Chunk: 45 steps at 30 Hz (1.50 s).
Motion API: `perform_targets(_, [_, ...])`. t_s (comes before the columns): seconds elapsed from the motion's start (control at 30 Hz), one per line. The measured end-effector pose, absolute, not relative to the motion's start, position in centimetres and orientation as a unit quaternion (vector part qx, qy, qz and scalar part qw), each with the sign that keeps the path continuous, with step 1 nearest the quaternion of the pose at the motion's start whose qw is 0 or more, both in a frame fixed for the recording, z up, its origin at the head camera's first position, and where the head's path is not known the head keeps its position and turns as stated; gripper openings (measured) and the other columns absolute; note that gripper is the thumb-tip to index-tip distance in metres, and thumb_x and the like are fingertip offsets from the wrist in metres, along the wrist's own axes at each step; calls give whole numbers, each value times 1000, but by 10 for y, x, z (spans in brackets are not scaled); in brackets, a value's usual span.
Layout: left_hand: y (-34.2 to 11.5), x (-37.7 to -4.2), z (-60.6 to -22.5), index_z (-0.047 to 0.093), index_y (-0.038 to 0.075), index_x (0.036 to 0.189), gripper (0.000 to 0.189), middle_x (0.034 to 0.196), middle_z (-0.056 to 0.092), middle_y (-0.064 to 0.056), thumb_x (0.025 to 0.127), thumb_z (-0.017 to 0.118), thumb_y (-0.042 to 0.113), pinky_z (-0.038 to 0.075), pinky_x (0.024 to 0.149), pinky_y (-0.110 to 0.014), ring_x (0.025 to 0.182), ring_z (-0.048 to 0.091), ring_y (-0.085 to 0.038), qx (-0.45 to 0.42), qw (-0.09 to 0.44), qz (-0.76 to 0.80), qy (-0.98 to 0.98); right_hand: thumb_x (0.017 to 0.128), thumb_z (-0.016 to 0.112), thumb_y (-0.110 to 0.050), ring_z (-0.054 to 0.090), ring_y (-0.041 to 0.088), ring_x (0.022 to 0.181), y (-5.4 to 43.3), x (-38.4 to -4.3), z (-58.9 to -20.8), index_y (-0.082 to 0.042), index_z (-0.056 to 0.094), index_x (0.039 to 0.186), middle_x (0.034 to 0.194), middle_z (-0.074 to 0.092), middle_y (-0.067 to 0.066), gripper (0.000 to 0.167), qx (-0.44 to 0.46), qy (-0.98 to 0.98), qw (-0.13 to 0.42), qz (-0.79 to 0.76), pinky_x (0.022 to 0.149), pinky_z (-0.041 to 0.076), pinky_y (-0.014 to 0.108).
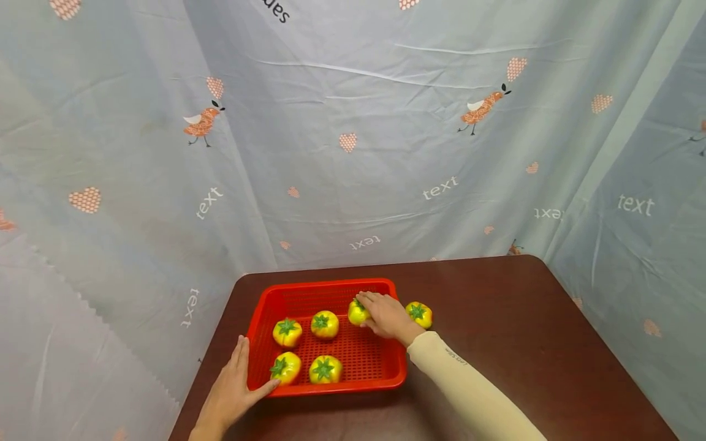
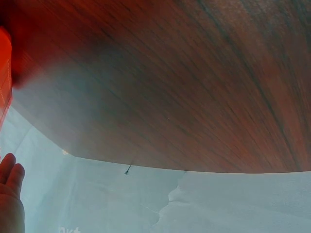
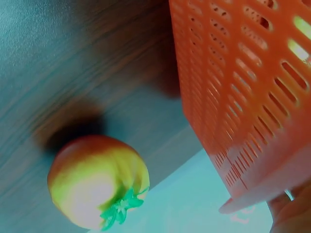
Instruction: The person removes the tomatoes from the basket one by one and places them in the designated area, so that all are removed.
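A red plastic basket point(image 1: 361, 387) holds several yellow tomatoes with green leafy tops, among them one tomato point(image 1: 325, 324) near the middle and another tomato point(image 1: 325, 370) at the front. Inside its right back part, my right hand point(image 1: 386, 315) grips a yellow tomato point(image 1: 357, 313), fingers over its top and thumb at its near side. My left hand point(image 1: 234, 383) lies along the basket's left front corner, fingers straight outside the wall and thumb at the front rim. The left wrist view catches only some fingers point(image 2: 12, 182) beside the basket's edge.
One more yellow tomato point(image 1: 419, 314) sits on the dark brown table point(image 1: 513, 343), just outside the basket's right wall; the right wrist view shows this tomato point(image 3: 97, 182) close up. A patterned grey curtain point(image 1: 353, 184) hangs behind and beside the table.
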<state>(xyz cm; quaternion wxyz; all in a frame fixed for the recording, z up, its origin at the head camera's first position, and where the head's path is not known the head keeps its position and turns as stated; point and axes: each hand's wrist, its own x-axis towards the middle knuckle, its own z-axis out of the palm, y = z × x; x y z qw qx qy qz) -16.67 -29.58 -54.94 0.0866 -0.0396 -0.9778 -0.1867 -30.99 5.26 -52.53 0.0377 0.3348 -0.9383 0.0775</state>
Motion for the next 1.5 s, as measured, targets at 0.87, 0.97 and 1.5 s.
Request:
perform_targets(0.87, [-297,-166,-547,17,-12,151,115,156,20,-35,79,70,61,40,101,-65,130,40,-55,-34,72,-182,-980,94,64,-35,43,26,139,71,-311,-507,-7,41,149,152,44,9,66,332,-935,57,112,110,41,48])
perform_targets(0.97, [-297,-166,-546,16,-12,151,115,156,20,-35,79,69,61,40,101,-65,131,40,-55,-34,71,-181,-980,93,65,-35,44,26,139,75,-313,-505,-7,42,148,152,44,9,66,331,-934,62,116,109,41,49])
perform_targets(1.5, [-296,-168,-547,15,-11,151,115,156,19,-34,79,68,62,40,101,-65,130,40,-55,-32,67,-178,-981,92,67,-33,45,28,138,88,-318,-499,-3,43,146,150,46,12,66,341,-926,81,139,109,42,47])
